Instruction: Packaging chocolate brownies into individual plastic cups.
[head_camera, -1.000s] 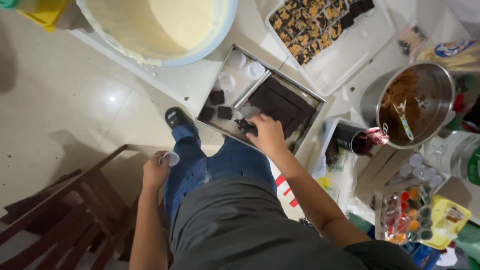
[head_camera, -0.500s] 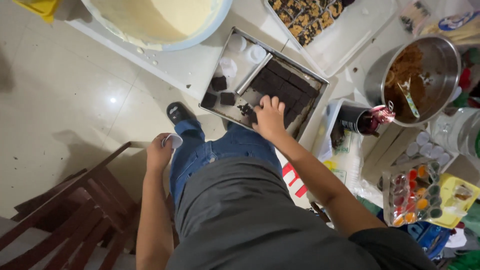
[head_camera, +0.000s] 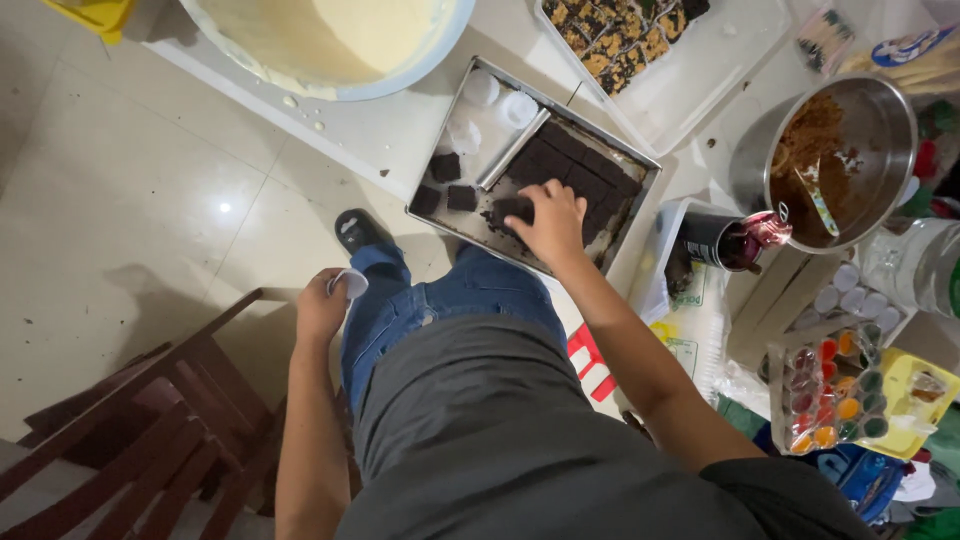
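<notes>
Head view: right hand (head_camera: 548, 222) pinches a dark brownie piece (head_camera: 508, 210) inside the metal tray (head_camera: 452, 108), near its front edge. Left hand (head_camera: 320, 308) closed around small white cup (head_camera: 352, 284), below-left of the tray.

Grey shirt (head_camera: 500, 440), blue jeans (head_camera: 450, 300), black shoe (head_camera: 360, 232).

We note a dull metal baking tray (head_camera: 470, 120), matt crumbly brownie slab (head_camera: 580, 175), glossy floor tiles (head_camera: 120, 200), dark wooden chair (head_camera: 130, 430), shiny steel pot (head_camera: 890, 110).
</notes>
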